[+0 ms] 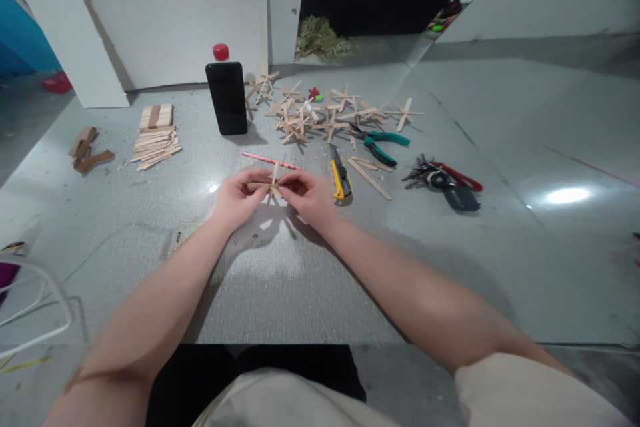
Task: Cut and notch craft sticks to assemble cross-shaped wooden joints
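Observation:
Between my two hands is a star made of crossed wooden craft sticks (275,174), held just above the grey table. My left hand (241,195) pinches its left arm between thumb and fingers. On the other side, my right hand (309,195) grips it near the centre, fingers closed. Parts of the sticks are hidden behind my fingertips. A pink pencil (260,158) lies just beyond my hands. To the right of my right hand is a yellow utility knife (340,177), with loose craft sticks (371,178) beside it.
Several stick stars (300,119) are heaped at the back. Green-handled pliers (380,145) and a bunch of keys (437,179) lie to the right. A black phone (227,99) stands upright before a red-capped bottle (221,51). Stacked craft sticks (156,145) lie at left.

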The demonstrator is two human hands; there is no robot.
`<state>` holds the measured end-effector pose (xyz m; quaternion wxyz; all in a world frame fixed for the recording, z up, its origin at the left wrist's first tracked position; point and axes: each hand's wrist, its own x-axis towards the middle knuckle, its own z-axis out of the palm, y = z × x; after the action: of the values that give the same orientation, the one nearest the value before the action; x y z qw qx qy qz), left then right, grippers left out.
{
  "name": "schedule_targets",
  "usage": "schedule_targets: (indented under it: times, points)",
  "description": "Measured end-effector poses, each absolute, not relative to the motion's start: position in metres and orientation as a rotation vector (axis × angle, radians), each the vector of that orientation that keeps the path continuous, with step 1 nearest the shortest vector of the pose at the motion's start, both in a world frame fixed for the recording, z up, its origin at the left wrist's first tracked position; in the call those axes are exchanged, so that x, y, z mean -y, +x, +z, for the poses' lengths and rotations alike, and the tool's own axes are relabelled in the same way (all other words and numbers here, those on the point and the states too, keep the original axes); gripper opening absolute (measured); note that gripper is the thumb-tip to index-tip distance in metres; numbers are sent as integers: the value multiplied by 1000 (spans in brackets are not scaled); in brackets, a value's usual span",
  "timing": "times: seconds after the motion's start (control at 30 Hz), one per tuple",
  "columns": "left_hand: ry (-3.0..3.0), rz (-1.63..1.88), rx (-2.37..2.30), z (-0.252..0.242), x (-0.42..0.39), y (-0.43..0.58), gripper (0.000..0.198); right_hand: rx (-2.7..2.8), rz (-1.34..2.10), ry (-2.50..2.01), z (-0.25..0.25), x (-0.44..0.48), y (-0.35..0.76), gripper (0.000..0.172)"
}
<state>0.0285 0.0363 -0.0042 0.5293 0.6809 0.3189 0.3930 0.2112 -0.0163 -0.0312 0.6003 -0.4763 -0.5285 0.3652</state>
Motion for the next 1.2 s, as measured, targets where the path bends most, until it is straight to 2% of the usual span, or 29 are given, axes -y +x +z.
schedule_targets:
  times: [0.13,0.3,0.37,0.87,1.2]
  points:
    - [1670,881,-692,-1,-38,22,45,1168,972,-1050,-36,12,213,19]
    - [1905,902,-599,0,-44,17,79,1125,1069,-991,-38,11,214,18]
    - [1991,915,-569,-1,-45,17,84,1117,1094,-977,-38,11,214,17]
    - [2391,946,-503,-3,-53,14,70,1108,1233,-897,-33,12,212,30]
    - [2540,871,-447,0,-51,12,59,1062,1319,-854,-33,13,212,31]
